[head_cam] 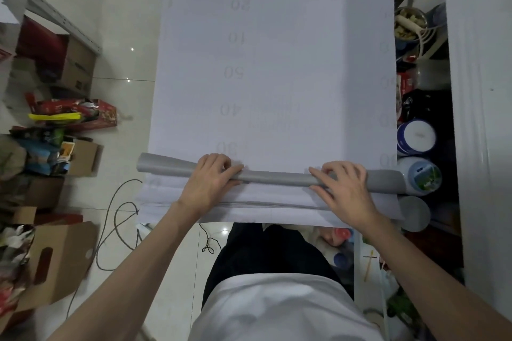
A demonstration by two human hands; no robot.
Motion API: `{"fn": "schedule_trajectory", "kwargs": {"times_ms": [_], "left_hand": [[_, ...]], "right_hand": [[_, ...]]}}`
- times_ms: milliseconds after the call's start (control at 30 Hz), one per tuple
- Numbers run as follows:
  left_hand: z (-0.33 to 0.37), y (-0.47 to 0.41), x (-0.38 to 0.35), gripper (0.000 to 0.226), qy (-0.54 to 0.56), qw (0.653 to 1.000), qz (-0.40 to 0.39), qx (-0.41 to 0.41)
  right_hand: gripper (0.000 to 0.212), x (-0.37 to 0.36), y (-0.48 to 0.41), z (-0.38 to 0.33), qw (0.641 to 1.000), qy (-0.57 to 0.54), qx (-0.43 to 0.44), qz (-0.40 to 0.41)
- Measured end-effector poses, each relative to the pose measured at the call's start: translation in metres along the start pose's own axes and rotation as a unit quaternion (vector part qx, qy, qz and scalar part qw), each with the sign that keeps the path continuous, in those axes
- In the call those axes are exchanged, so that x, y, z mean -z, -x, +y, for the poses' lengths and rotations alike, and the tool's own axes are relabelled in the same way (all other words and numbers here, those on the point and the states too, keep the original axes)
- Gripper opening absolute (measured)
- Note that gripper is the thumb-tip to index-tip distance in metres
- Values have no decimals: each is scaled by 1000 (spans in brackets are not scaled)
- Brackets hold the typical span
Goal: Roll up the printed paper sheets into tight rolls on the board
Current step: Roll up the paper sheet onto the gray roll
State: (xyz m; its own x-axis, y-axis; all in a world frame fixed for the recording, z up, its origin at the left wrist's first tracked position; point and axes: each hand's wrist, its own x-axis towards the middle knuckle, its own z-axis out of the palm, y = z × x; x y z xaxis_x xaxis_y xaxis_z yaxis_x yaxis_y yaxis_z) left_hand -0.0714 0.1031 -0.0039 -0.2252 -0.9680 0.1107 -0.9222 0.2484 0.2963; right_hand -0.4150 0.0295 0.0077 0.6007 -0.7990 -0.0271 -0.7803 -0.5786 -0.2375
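On the printed sheet (pixel 277 77), near you, your left hand (pixel 210 177) and right hand (pixel 343 185) both clamp round the grey roll (pixel 277 176).

Faint numbers 20, 10, 50, 40 and 30 run down the middle of the paper sheet (pixel 277 77).

Both arms reach forward, forearms bare. Left forearm (pixel 144 257) enters from lower left, right forearm (pixel 410 266) from lower right; they converge toward the hands. Wrists roughly straight.

Left hand (pixel 210 177): palm down, fingers (pixel 217 162) curled over the paper roll (pixel 277 176), thumb pointing inward along it.

Right hand (pixel 345 188): palm down, well apart from the left, fingers (pixel 332 171) bent over the same roll, thumb on its near side.

Both hands grip the roll.
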Motion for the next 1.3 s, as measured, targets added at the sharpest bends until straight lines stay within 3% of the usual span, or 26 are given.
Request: {"fn": "schedule_trajectory", "kwargs": {"times_ms": [200, 267, 467, 533, 700, 800, 967, 1033, 1167, 1300], "left_hand": [[-9, -20, 6, 18, -1, 999, -40, 3], [-13, -26, 2, 24, -6, 998, -54, 11], [-20, -26, -7, 43, -102, 995, 14, -6], [-22, -26, -9, 49, -123, 992, 11, -9], [-29, -33, -8, 39, -123, 992, -2, -21], [-30, -47, -4, 25, -105, 994, 4, -12], [-34, -62, -8, 31, -89, 996, -4, 4], [-34, -60, -8, 38, -106, 994, -14, 5], [-35, -60, -10, 71, -154, 987, -52, 16], [-41, -75, -7, 55, -148, 989, -26, 14]], "right_hand": [[33, 1, -24, 2, 997, -52, -60, -1], [29, -1, -37, 7, 997, -47, -65, -2], [26, -12, -57, 15, 996, 0, -74, 41], [30, -12, -54, 16, 996, 15, -82, 39], [57, -9, -42, 19, 997, 54, -47, -8], [48, -5, -52, 19, 995, 35, -89, 3], [37, -9, -73, 15, 988, 55, -137, 50], [40, -11, -75, 16, 986, 60, -148, 51], [66, -13, -73, 21, 988, 96, -116, -26], [56, -10, -73, 27, 986, 94, -136, 0]]}}
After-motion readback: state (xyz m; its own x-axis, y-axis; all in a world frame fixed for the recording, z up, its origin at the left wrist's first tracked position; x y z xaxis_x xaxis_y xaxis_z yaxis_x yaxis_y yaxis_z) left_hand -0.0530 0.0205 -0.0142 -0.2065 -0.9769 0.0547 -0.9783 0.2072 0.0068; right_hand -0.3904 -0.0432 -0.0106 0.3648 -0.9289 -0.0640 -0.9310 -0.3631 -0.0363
